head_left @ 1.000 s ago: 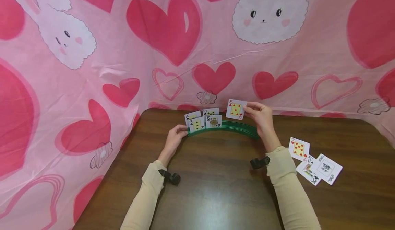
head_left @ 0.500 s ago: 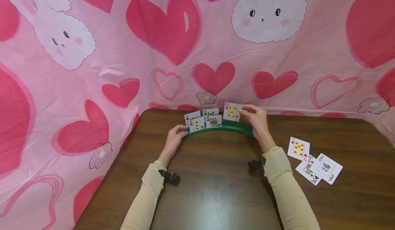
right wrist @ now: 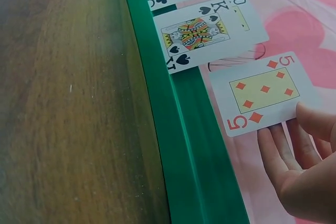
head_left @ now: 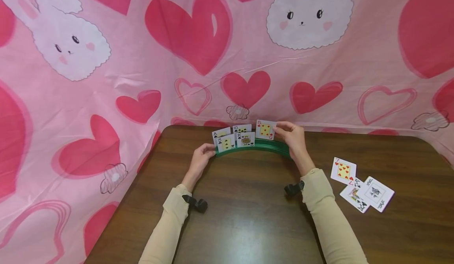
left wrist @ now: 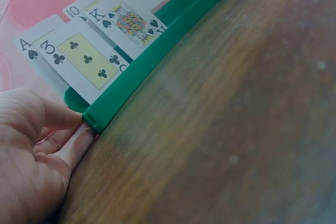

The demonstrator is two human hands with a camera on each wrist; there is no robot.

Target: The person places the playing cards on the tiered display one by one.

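My right hand (head_left: 292, 140) pinches the five of diamonds (head_left: 265, 130) by its right edge, thumb in front and fingers behind. The card stands upright at the rear of a curved green card holder (head_left: 273, 145); whether its lower edge touches the slot I cannot tell. My left hand (left wrist: 37, 150) grips the holder's left end between thumb and fingers. Four slots' worth of cards show: the three of clubs (left wrist: 84, 59) in front of the ace of spades (left wrist: 32, 52), and the king of spades (right wrist: 197, 35) in front of a ten (right wrist: 244, 17).
On the table (head_left: 230, 201) to the right lie a seven of hearts (head_left: 343, 170), a king of clubs (head_left: 354, 198) and a joker (head_left: 378, 194), partly overlapping. A pink cloth (head_left: 248, 55) with hearts and rabbits hangs behind the table and along its left side.
My right hand has brought the five of diamonds slightly left and down, closer to the holder and the king. My left hand has stayed at the holder's end.
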